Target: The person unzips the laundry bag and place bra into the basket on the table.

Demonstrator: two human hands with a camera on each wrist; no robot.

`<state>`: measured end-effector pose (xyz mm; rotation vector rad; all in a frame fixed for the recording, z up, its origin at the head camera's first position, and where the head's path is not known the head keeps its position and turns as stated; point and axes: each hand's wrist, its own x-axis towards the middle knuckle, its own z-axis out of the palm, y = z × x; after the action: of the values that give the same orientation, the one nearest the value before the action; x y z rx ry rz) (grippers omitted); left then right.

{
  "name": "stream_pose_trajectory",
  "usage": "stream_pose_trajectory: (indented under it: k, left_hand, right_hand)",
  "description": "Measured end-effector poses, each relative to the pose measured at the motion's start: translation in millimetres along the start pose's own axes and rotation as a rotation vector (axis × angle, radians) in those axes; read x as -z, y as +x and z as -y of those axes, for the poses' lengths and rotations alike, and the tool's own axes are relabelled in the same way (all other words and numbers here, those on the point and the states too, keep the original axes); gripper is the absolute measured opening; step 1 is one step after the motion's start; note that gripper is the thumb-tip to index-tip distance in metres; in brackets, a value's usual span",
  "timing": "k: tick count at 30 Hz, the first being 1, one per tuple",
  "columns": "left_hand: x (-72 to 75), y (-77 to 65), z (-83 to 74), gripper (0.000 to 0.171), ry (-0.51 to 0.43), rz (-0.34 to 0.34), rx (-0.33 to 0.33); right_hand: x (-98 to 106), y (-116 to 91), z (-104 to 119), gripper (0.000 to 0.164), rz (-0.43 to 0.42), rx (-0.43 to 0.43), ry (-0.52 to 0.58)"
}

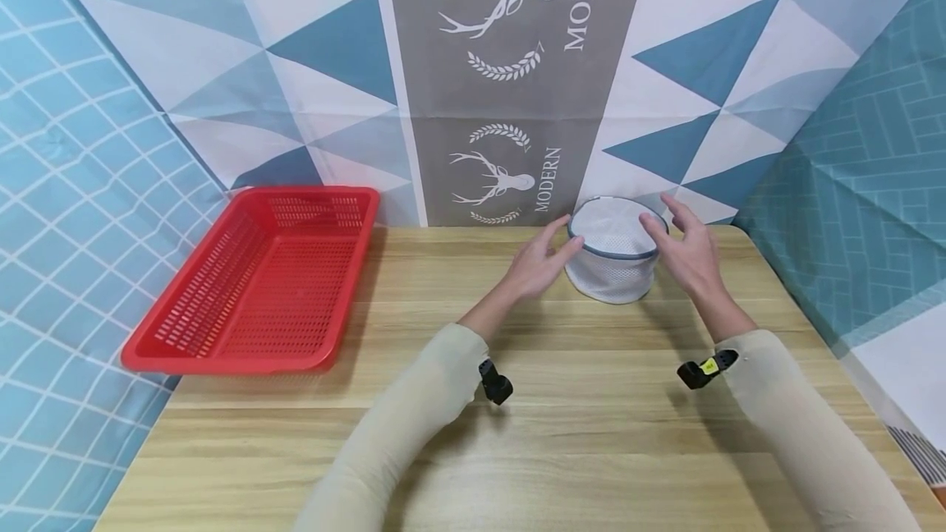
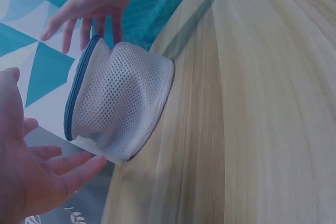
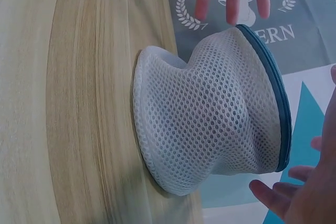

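A white mesh laundry bag with a dark blue-grey zippered rim stands on the wooden table near the back wall. Its mesh side bulges and creases in the left wrist view. At the left of the rim is my left hand, its fingers spread and relaxed. My right hand stands on the opposite side, thumb and fingers apart. From the right wrist view, the bag's wall sags inward, and both hands are spread around it with nothing gripped.
On the left of the table sits a red perforated plastic basket. A patterned cloth backdrop with deer prints rises behind the table's back edge. Blue tiled-print cloth covers the left side.
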<state>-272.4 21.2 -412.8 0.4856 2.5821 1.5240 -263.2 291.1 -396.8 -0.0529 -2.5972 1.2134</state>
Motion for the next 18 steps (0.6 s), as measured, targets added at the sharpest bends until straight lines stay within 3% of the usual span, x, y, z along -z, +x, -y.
stream_pose_trajectory:
  k: [5,18]
  left_hand:
    - [-3.1,2.3,-1.4,0.071,-0.029,-0.012,0.044]
    - [-11.4,8.2,-2.0,0.076,-0.054,-0.022,0.068]
  right_hand:
    - [-1.1,0.0,-0.8,0.077,-0.007,-0.002,0.031]
    - [-7.0,3.3,-5.2,0.078,-0.018,-0.028,0.094]
